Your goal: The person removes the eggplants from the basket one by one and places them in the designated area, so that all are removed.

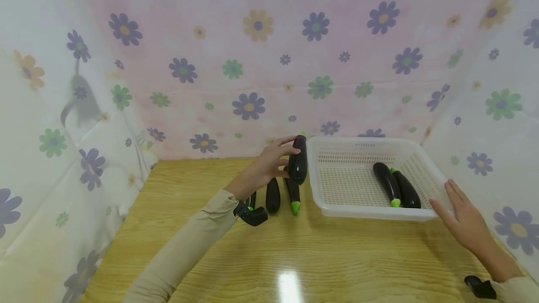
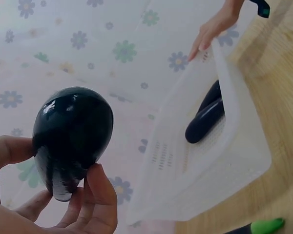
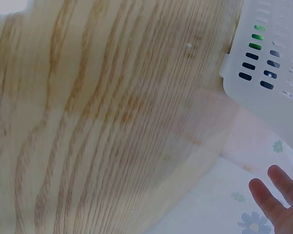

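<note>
My left hand [image 1: 269, 165] holds a dark, glossy eggplant [image 1: 298, 160] upright between thumb and fingers, beside the left rim of a white plastic basket [image 1: 337, 208]. Seen from the left wrist, the held eggplant [image 2: 73, 131] has its rounded end toward the camera. Inside the basket, at its right side, lie two more eggplants [image 1: 386, 182] with green caps. My right hand [image 1: 467, 219] rests at the basket's right rim, its fingers straight and spread. The right wrist view catches only some fingers [image 3: 267, 197], below the slotted basket wall [image 3: 259, 102].
Several eggplants [image 1: 273, 196] lie on the wooden table [image 1: 202, 247] beneath and beside my left hand, partly hidden by it. One has a green cap [image 1: 295, 207] pointing toward me. Flower-print cloth [image 1: 252, 69] encloses the back and both sides.
</note>
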Tool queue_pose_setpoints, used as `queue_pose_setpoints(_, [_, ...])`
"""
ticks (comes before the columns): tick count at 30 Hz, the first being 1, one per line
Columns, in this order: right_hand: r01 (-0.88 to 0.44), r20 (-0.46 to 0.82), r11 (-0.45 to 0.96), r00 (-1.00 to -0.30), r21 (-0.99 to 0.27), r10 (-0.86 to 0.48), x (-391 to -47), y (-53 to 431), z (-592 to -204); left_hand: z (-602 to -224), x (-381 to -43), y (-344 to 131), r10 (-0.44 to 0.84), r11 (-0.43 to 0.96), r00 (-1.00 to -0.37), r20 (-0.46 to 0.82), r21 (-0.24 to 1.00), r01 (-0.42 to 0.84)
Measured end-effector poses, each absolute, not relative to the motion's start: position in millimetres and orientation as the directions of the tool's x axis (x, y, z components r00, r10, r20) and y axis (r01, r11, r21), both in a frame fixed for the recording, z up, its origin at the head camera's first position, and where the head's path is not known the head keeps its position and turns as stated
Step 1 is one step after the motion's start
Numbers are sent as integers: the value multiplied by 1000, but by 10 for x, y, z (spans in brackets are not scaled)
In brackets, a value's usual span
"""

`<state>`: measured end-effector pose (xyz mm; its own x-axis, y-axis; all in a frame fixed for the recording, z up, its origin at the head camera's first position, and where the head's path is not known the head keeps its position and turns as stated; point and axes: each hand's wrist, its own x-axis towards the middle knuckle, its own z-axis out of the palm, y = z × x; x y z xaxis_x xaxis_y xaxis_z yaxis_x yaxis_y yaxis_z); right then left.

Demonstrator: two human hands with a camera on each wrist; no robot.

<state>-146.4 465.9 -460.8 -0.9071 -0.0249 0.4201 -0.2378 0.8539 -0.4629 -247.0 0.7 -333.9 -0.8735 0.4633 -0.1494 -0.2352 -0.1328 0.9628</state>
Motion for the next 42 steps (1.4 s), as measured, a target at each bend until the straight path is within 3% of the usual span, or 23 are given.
queue_pose_setpoints(17, [-217, 412, 855, -911, -471, -4, -1429, 4670, -4662, -3418, -2322, -450, 402, -82, -902, -155, 976, -204])
queue_pose_setpoints(42, [-194, 395, 862, -919, -468, 8, -1490, 4650, -4607, -3621, -2246, -934, 296, -66, -928, -224, 965, -254])
